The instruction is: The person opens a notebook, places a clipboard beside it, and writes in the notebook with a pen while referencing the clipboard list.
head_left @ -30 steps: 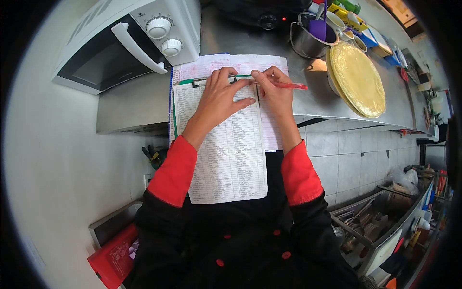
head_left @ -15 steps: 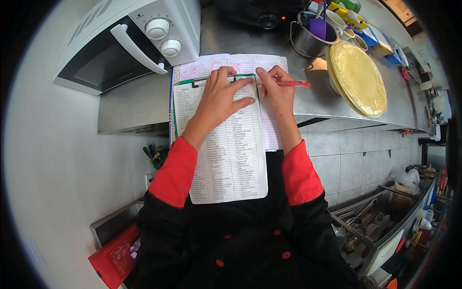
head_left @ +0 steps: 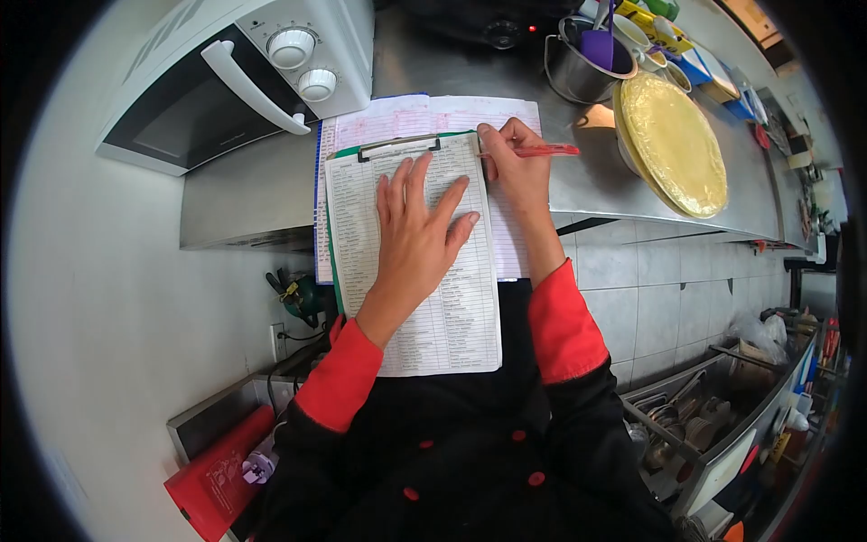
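Observation:
My left hand (head_left: 417,230) lies over the printed list (head_left: 442,334) with its fingers spread and nothing in them. The list is a sheet of small rows and columns on a green clipboard (head_left: 331,230), held at the top by a metal clip (head_left: 399,147). At the board's upper right edge, my right hand (head_left: 519,172) is closed around a red pen (head_left: 548,150). The pen points left, its tip close to the board's edge. Under the clipboard lies an open lined notebook (head_left: 483,113) with red and blue handwriting, partly covered.
A white microwave (head_left: 271,81) stands at the left of the steel counter (head_left: 244,203). To the right are a metal bucket (head_left: 578,77) with a purple utensil and a film-wrapped yellow round stack (head_left: 677,144). Dishes fill a rack (head_left: 695,425) at lower right.
My left hand has slid down from the clip to the middle of the list, its fingers spreading. My right hand keeps the pen in nearly the same place.

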A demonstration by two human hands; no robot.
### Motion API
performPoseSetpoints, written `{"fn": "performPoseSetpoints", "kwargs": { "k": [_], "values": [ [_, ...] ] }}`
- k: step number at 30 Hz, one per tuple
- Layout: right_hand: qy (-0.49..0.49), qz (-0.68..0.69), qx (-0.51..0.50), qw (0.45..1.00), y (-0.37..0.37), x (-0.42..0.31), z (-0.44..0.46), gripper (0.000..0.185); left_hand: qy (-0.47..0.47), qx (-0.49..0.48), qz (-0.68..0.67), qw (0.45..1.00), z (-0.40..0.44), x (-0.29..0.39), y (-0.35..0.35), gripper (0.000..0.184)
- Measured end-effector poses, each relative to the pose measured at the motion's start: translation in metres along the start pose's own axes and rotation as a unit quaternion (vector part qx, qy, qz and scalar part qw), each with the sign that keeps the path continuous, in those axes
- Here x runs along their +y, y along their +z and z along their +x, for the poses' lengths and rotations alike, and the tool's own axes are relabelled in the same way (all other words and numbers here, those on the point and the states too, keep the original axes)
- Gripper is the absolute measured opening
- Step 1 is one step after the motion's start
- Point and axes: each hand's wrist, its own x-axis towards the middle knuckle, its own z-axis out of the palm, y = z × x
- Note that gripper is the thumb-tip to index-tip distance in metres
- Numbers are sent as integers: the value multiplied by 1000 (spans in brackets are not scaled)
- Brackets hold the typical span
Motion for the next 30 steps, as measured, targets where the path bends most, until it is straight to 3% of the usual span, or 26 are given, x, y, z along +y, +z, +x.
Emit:
{"fn": "performPoseSetpoints", "kwargs": {
  "k": [8, 11, 13, 30],
  "values": [
    [14, -7, -27, 1000, -1, 3, -1, 35, -24, -2, 38, 999, 3, 4, 15, 45],
    [-10, -78, -25, 997, -1, 14, 1, 35, -28, -9, 45, 999, 3, 4, 14, 44],
    [-64, -93, 43, 993, -1, 21, 1, 37, -29, -12, 45, 998, 4, 5, 13, 44],
    [-40, -184, -12, 982, 1, 11, -3, 37, -23, -2, 28, 999, 5, 4, 16, 43]
  ]
}}
